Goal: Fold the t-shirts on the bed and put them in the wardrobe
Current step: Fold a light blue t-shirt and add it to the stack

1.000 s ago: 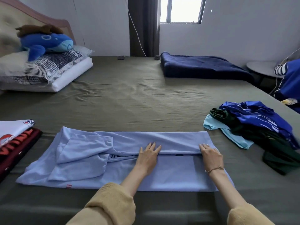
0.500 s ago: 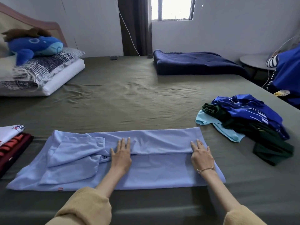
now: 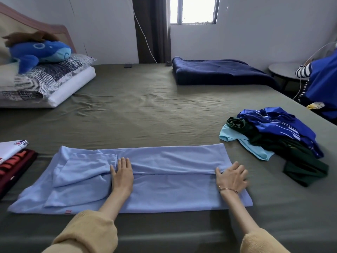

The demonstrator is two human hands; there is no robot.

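We have the light blue t-shirt (image 3: pixel 155 179) spread flat on the olive-green bed (image 3: pixel 145 114), close to the near edge, with its long axis running left to right across our view. Its far side is folded over toward us, so that a fold edge runs along the middle of the cloth; the sleeve end with its bunched layers points to our left, the straight hem end to our right. Our left hand (image 3: pixel 122 175) lies palm down on the middle of the shirt, fingers straight and held together, pressing the fold. Our right hand (image 3: pixel 231 177) rests flat on the right end, fingers slightly spread. A pile of unfolded shirts (image 3: pixel 273 136) lies to the right, and folded shirts (image 3: pixel 12 159) are stacked at the left.
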